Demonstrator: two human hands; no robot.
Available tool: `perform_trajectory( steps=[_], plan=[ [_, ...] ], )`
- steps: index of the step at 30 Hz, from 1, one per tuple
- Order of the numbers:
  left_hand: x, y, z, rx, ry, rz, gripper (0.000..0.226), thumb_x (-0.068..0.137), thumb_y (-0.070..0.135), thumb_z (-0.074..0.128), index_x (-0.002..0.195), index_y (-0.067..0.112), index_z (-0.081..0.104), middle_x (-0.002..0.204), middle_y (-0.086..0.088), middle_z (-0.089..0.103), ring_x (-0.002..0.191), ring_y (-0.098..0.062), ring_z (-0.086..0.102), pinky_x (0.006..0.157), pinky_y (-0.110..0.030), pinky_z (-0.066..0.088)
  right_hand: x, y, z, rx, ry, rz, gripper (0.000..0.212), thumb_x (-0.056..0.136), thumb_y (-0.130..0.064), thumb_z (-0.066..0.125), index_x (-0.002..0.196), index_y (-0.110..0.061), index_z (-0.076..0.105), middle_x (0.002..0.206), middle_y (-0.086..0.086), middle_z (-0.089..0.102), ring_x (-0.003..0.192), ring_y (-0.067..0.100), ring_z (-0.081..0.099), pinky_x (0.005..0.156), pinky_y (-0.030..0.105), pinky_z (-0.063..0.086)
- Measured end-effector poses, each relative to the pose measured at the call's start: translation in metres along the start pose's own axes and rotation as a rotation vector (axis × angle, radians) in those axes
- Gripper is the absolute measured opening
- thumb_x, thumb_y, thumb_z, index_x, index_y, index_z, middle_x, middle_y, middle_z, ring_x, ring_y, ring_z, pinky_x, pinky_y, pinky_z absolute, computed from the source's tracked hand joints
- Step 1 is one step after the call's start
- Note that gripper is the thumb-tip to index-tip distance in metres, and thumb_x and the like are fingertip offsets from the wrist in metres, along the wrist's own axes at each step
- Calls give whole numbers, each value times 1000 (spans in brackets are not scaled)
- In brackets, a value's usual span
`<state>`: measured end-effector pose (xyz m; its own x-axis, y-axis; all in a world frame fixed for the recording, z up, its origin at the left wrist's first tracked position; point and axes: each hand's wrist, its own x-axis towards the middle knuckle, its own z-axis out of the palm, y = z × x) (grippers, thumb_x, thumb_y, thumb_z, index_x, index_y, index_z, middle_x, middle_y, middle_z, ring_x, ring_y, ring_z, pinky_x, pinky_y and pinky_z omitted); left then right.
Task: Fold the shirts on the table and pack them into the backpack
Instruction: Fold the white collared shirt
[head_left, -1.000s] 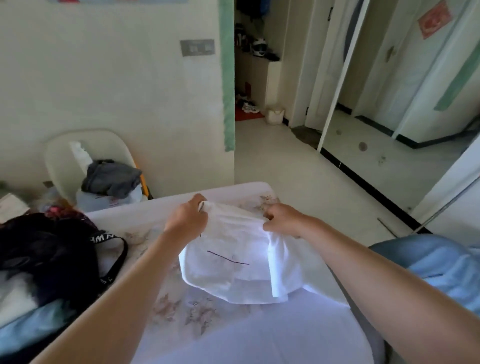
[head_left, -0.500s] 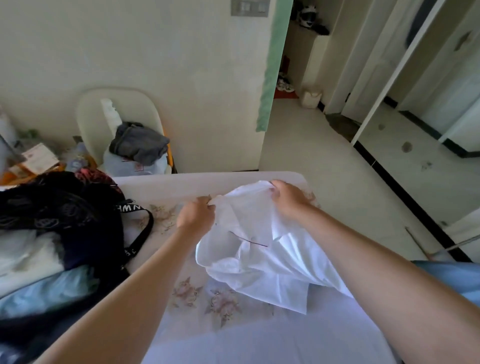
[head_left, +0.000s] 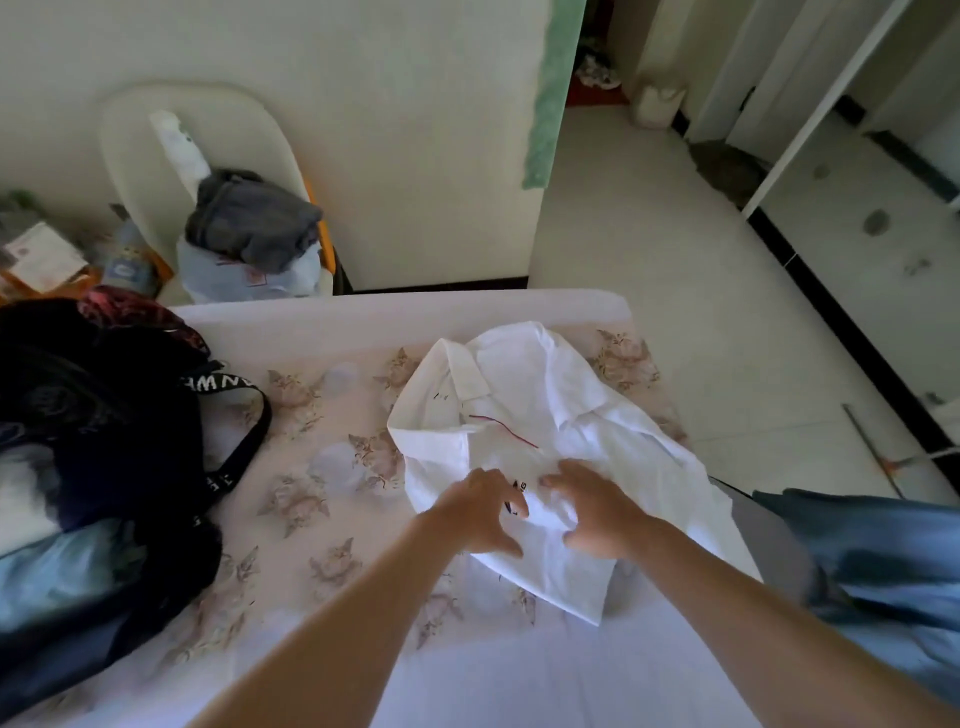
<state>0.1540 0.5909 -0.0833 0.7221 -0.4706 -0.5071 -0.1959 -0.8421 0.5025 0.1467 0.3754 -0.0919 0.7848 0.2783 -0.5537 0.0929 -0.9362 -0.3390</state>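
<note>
A white collared shirt (head_left: 540, 405) lies crumpled on the table (head_left: 322, 467), collar toward the far edge, a thin red line across its chest. My left hand (head_left: 480, 512) and my right hand (head_left: 592, 512) hover side by side over the shirt's near part, fingers spread and loosely bent, touching or just above the cloth; neither plainly grips it. A black backpack (head_left: 98, 410) with a lettered strap stands at the table's left side, clothes bulging from it.
A floral cloth covers the table. Behind its far left edge a white chair (head_left: 156, 135) holds a grey garment (head_left: 249, 218) and a pale bag. A blue garment (head_left: 872, 561) lies at the right. Tiled floor opens to the right.
Both hands let go of the shirt's collar end, which now lies on the table, and drew back toward me over the shirt's near part. The camera tilted down.
</note>
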Motion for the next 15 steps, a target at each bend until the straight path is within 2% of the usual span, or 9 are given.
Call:
perform_trajectory(
  steps=[2,3,5,7,9,10,11,13,15],
  plan=[
    [6,1,18,207,-69,41,62,68,42,84,125,38,59,132,3,39,125,-19,32,108,-37,31,-2,7,11,-139,-9,-32,93,81,-15,69,157,-33,18,165,4,3,153,22,1,123,36,13],
    [10,0,25,253,-54,54,57,71,37,83,123,37,61,132,2,38,124,-20,31,109,-39,31,-2,10,15,-208,-2,-31,95,83,-13,65,158,-34,10,165,6,-3,153,23,-5,124,38,8],
    [16,-3,33,240,33,71,31,81,21,75,110,29,68,126,0,42,120,-23,38,106,-38,36,-1,13,18,-330,26,19,96,86,-11,58,158,-32,-2,165,9,-10,153,27,-10,124,45,4],
    [17,-6,32,163,90,68,15,89,13,66,100,22,68,117,-3,51,110,-24,50,97,-37,45,-1,17,16,-388,66,100,92,89,-13,56,158,-27,-3,165,10,-5,153,28,-6,123,49,7],
    [12,-9,23,46,123,58,14,96,9,53,98,19,62,100,-5,59,87,-23,59,73,-31,51,-1,20,14,-385,106,134,82,90,-15,57,158,-26,11,163,8,12,151,26,12,119,47,18],
    [7,-12,16,0,130,55,17,98,7,47,96,21,57,91,-6,60,74,-20,57,61,-28,48,-2,21,12,-376,134,135,75,90,-16,58,155,-27,22,158,6,25,146,25,26,113,44,27],
    [3,-18,8,-23,138,62,23,99,5,42,95,25,52,87,-6,59,68,-19,53,55,-27,43,-2,20,10,-360,166,140,65,90,-16,57,150,-27,34,150,4,39,136,25,40,106,41,35],
    [-11,-28,-10,25,102,72,37,96,-2,38,97,33,51,92,-3,58,72,-20,53,58,-27,42,-2,13,3,-278,230,171,46,91,-11,51,135,-25,52,128,2,59,112,25,58,90,36,45],
    [-24,-36,-30,123,39,31,48,91,-7,40,99,38,56,99,3,59,84,-19,54,67,-28,43,-2,-3,-5,-89,208,181,37,90,-10,47,122,-24,60,112,1,67,93,22,62,72,32,46]
  ],
)
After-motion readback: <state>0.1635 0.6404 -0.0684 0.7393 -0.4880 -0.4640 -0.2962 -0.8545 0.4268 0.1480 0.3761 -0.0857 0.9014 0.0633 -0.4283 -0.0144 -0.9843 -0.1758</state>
